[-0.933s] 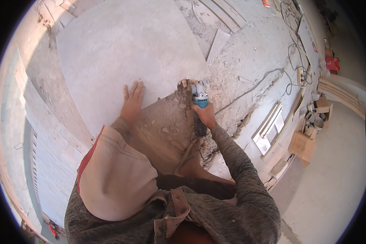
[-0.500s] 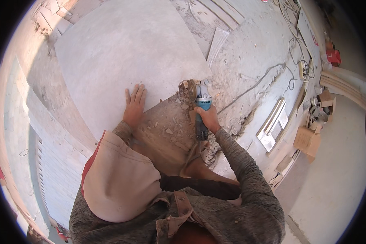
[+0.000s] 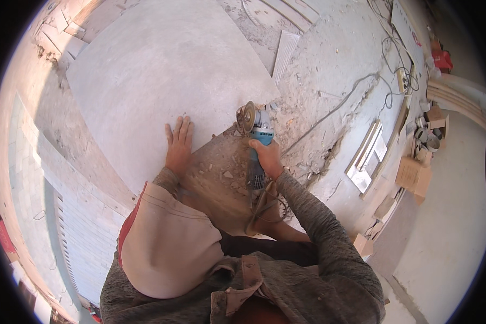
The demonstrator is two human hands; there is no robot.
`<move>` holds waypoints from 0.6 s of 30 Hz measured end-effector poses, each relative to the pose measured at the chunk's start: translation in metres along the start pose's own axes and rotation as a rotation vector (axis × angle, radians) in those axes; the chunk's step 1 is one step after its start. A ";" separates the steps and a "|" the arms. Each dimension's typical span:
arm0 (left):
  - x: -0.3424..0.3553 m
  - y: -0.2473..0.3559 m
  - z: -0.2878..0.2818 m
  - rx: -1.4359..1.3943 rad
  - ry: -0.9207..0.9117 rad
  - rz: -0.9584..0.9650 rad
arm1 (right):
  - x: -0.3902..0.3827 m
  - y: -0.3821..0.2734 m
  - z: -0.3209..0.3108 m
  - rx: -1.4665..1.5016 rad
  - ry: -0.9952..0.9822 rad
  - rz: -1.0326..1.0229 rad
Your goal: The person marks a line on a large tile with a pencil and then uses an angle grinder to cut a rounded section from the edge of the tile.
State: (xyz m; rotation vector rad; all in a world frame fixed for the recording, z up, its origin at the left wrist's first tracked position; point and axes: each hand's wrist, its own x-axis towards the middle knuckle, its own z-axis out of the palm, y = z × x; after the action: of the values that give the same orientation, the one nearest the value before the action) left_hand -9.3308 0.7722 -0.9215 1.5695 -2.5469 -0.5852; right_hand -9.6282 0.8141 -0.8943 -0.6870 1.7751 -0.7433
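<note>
A teal angle grinder [image 3: 262, 136] with a round disc [image 3: 249, 116] is gripped in my right hand [image 3: 268, 157], its body pointing away from me. The disc stands upright at the near right edge of a large pale grey tile [image 3: 162, 65]; whether it touches the tile I cannot tell. My left hand [image 3: 179, 144] lies flat on the tile near the same edge, fingers stretched and holding nothing. Below that edge is dusty ground with rubble [image 3: 228, 174]. The grinder's cord loops by my bare leg [image 3: 278, 229].
A cable [image 3: 340, 100] runs over rough ground to a power strip [image 3: 402, 80] at the right. Beyond lie a flat metal-and-white tool [image 3: 366, 159], cardboard boxes [image 3: 413, 175] and round metal pieces [image 3: 427, 139]. A ribbed tile strip [image 3: 285, 54] lies beside the large tile.
The grinder in my right hand has shifted slightly left along the tile's edge. My left hand stays flat on the tile. The whole view has moved a little.
</note>
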 end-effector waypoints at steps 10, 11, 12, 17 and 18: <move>0.001 -0.004 0.011 -0.011 0.100 0.034 | -0.005 0.013 0.036 0.369 0.077 0.087; 0.000 -0.005 0.011 -0.001 0.085 0.033 | -0.006 0.012 0.039 0.359 0.100 0.085; -0.001 -0.005 0.011 0.010 0.071 0.030 | -0.007 0.011 0.043 0.350 0.120 0.084; 0.000 -0.003 0.011 -0.024 0.081 0.015 | -0.013 0.014 0.055 0.376 0.179 0.121; 0.000 -0.003 0.011 -0.021 0.074 0.010 | -0.013 0.014 0.056 0.381 0.181 0.127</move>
State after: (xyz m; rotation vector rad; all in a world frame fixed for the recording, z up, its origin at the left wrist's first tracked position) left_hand -9.3315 0.7738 -0.9326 1.5406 -2.4855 -0.5399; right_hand -9.5723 0.8243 -0.9122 -0.2560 1.7517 -1.0457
